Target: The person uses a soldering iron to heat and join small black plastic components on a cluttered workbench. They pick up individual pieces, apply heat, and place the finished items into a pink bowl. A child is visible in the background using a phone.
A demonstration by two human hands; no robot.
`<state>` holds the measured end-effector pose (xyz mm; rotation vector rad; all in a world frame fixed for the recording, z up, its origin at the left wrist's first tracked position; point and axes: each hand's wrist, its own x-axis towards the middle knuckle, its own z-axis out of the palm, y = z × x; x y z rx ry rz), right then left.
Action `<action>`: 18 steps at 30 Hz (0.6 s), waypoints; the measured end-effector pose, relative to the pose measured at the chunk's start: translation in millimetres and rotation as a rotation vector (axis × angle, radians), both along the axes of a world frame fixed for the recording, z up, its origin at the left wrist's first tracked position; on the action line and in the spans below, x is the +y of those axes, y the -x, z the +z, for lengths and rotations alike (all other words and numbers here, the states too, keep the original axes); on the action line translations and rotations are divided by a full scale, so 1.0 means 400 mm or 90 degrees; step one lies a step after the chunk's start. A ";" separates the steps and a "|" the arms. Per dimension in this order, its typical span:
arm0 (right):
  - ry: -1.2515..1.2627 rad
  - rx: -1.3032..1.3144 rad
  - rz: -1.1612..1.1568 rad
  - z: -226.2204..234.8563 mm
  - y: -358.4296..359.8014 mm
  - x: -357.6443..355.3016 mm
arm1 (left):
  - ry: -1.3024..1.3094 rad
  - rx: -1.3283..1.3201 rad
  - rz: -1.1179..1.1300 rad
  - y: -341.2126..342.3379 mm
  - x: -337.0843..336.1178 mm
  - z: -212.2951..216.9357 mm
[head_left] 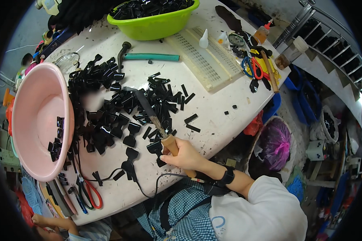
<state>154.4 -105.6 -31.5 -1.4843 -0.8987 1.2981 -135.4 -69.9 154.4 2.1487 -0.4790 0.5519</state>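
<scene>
Green basin [155,25], pink basin [38,120], white perforated board [205,56], red-handled pliers [88,193]

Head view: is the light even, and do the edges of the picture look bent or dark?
Head view: soft, even light on the white table; small glints on the black pieces; straight lines of the cream rack bend toward the rim; corners fall black; the right hand is sharp.

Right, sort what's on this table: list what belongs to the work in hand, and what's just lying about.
In use:
right hand
wooden-handled soldering iron
small black piece by its fingers
pile of black pieces
pink basin

Lying about:
green bowl
teal-handled tool
cream perforated board
glue bottles
red-handled scissors

The left hand is out of view.
</scene>
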 end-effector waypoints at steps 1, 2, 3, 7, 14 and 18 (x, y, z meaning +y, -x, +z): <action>0.004 0.004 -0.003 0.001 -0.001 -0.001 | 0.001 -0.001 -0.003 -0.001 0.004 -0.002; 0.002 0.001 -0.004 -0.002 -0.001 -0.001 | -0.003 -0.002 -0.002 -0.004 0.007 -0.005; -0.001 -0.002 -0.006 -0.006 -0.001 -0.002 | -0.003 -0.006 -0.002 -0.006 0.010 -0.008; 0.020 0.014 0.001 0.004 -0.002 0.000 | -0.003 -0.002 0.005 -0.003 0.026 -0.011; 0.007 0.005 -0.003 0.001 0.002 0.000 | -0.014 -0.001 0.023 -0.003 0.032 -0.007; -0.010 0.000 -0.013 -0.009 0.000 0.001 | -0.012 -0.001 0.022 -0.006 0.035 -0.013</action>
